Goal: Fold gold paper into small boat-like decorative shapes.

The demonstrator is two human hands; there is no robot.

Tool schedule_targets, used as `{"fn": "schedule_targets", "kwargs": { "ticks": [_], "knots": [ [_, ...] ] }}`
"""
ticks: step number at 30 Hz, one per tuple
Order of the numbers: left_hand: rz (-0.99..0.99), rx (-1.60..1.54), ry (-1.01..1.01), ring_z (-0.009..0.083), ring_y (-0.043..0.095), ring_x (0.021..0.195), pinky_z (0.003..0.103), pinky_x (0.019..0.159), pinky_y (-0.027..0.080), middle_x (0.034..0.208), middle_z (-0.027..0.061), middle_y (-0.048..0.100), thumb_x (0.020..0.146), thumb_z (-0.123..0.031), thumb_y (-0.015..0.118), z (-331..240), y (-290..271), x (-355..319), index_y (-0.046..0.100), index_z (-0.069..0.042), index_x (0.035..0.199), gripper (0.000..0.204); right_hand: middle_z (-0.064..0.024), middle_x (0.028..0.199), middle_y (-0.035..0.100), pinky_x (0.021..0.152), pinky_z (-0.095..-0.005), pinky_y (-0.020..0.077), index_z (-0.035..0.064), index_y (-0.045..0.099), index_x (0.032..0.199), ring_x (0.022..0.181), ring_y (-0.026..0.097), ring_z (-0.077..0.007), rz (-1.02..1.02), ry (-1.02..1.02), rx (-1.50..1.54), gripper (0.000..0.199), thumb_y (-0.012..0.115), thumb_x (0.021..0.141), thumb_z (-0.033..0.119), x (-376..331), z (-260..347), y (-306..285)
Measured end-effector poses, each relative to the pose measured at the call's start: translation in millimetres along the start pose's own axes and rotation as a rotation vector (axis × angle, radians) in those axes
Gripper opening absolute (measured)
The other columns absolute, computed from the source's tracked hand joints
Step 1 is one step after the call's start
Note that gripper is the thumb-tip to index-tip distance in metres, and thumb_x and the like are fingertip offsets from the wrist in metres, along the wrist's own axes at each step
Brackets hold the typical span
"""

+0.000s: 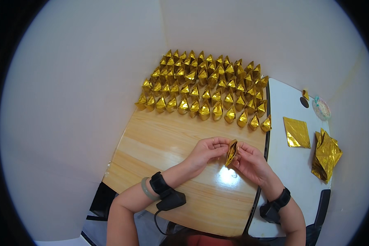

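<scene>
Between both hands, above the wooden table, is a folded gold paper ingot (232, 152), narrow and pointed, with a slit-like opening along its middle. My left hand (207, 153) pinches its left side with thumb and fingers. From the other side, my right hand (251, 161) grips its right edge, fingertips partly hidden behind the paper. Beyond the hands, several rows of finished gold paper ingots (204, 110) stand upright on the far part of the table, their points facing up.
The wooden table (151, 151) meets a white table (276, 164) on the right. On the white one lie a flat gold sheet (297, 132), a stack of gold paper (326, 155), a dark round disc (304, 102) and a pale woven round item (322, 108). White walls rise behind and left.
</scene>
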State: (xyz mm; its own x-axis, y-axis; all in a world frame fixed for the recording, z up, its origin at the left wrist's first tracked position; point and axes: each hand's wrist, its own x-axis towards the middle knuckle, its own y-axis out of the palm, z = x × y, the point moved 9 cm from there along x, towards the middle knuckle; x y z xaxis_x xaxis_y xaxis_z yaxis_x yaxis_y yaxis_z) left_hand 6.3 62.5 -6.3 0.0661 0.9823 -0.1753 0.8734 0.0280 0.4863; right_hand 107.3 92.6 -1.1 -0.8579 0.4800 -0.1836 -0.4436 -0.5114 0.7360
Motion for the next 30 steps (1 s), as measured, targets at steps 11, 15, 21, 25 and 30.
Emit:
{"fn": "schedule_targets", "kwargs": {
  "ticks": [11, 15, 21, 25, 30],
  "knots": [
    [0.126, -0.324, -0.046, 0.0118, 0.061, 0.095, 0.023, 0.079, 0.05, 0.107, 0.0046, 0.062, 0.094, -0.011, 0.056, 5, 4, -1, 0.053, -0.004, 0.118, 0.025, -0.0014, 0.089, 0.06, 0.073, -0.0221, 0.0471, 0.0031, 0.058, 0.102, 0.081, 0.056, -0.0082, 0.001, 0.031, -0.019, 0.016, 0.059, 0.094, 0.017, -1, -2, -1],
    [0.141, -0.331, -0.001, 0.0089, 0.06, 0.091, 0.022, 0.075, 0.049, 0.103, 0.0022, 0.062, 0.093, -0.013, 0.057, -2, 6, -4, 0.052, -0.007, 0.116, 0.025, -0.0023, 0.089, 0.06, 0.074, -0.0221, 0.0474, 0.003, 0.059, 0.099, 0.081, 0.057, -0.0087, 0.004, -0.007, -0.005, 0.014, 0.058, 0.094, 0.015, 0, 0, -2],
    [-0.052, 0.058, 0.024, 0.0069, 0.059, 0.087, 0.02, 0.073, 0.047, 0.099, 0.0017, 0.062, 0.091, -0.012, 0.062, -1, -2, 1, 0.053, -0.006, 0.112, 0.024, -0.0032, 0.089, 0.062, 0.074, -0.0216, 0.0478, 0.0025, 0.059, 0.098, 0.081, 0.058, -0.009, -0.058, 0.004, -0.161, 0.013, 0.057, 0.094, 0.015, 0, -3, -8],
    [-0.041, 0.124, 0.049, 0.0064, 0.059, 0.087, 0.019, 0.073, 0.047, 0.096, 0.0017, 0.061, 0.091, -0.012, 0.062, -6, 3, 0, 0.054, -0.005, 0.111, 0.023, -0.0035, 0.091, 0.062, 0.074, -0.0226, 0.048, 0.0013, 0.059, 0.102, 0.083, 0.058, -0.0093, 0.0, 0.025, -0.048, 0.017, 0.055, 0.095, 0.017, 1, -4, -7],
    [-0.018, 0.206, 0.066, 0.0056, 0.058, 0.091, 0.02, 0.076, 0.047, 0.103, 0.0002, 0.062, 0.095, -0.015, 0.055, -5, 10, -1, 0.051, -0.006, 0.126, 0.032, -0.0033, 0.101, 0.06, 0.074, -0.0243, 0.0479, 0.0001, 0.055, 0.114, 0.088, 0.057, -0.0094, 0.064, 0.027, 0.11, 0.025, 0.054, 0.096, 0.017, -1, -1, 7]
  ]
}}
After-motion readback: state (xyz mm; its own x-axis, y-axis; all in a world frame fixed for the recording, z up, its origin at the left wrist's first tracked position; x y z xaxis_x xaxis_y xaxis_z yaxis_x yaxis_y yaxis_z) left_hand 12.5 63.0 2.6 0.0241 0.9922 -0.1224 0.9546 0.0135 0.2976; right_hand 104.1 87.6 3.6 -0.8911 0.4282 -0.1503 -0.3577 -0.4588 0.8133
